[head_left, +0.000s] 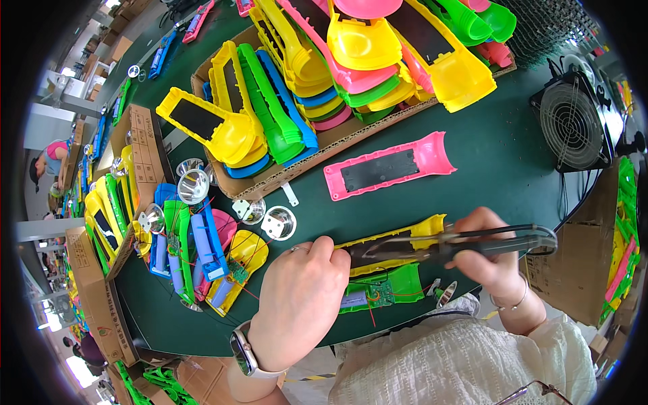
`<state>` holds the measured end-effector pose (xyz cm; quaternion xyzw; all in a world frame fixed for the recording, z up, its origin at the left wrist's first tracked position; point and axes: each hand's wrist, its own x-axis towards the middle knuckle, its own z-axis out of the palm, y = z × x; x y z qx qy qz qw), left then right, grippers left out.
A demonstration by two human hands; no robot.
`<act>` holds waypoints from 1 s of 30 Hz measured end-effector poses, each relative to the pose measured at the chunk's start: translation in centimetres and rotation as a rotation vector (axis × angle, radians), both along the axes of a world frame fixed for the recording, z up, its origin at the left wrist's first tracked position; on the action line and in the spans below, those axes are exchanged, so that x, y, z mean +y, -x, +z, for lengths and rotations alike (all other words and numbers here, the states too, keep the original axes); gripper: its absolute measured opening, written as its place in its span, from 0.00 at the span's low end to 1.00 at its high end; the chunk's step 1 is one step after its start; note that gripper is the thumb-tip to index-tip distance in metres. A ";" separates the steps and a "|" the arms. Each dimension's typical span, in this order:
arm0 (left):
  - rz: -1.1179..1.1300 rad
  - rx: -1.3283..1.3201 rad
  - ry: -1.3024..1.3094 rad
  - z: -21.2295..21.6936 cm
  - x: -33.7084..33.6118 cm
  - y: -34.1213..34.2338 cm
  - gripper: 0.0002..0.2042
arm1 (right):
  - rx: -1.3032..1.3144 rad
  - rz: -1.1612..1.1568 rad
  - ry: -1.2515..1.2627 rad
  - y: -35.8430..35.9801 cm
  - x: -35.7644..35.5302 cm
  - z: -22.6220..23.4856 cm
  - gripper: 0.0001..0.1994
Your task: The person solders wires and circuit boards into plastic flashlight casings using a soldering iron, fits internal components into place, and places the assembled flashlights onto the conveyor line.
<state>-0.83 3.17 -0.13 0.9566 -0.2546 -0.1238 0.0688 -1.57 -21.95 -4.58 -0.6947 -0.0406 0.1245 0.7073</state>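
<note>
Head view looks down on a dark green bench. Left hand, a watch on its wrist, lies knuckles-up with fingers curled over the near end of a yellow shell, pinning it to the bench. Right hand is closed around the handles of a black tool that lies along the top of the yellow shell; its tip is too dark to make out. Just below the shell sits a green shell with a small circuit board and thin red wires. A pink shell with a dark panel lies apart, farther up the bench. Two silver reflectors rest left of the left hand, near a heap of coloured shells with blue batteries. A cardboard tray beyond holds stacked yellow, green, blue and pink shells. A black fan stands at the right.
</note>
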 end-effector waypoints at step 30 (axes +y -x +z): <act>0.359 -0.317 0.618 -2.4 -4.7 4.1 0.10 | -0.023 -0.393 -0.491 0.3 0.3 -1.2 0.16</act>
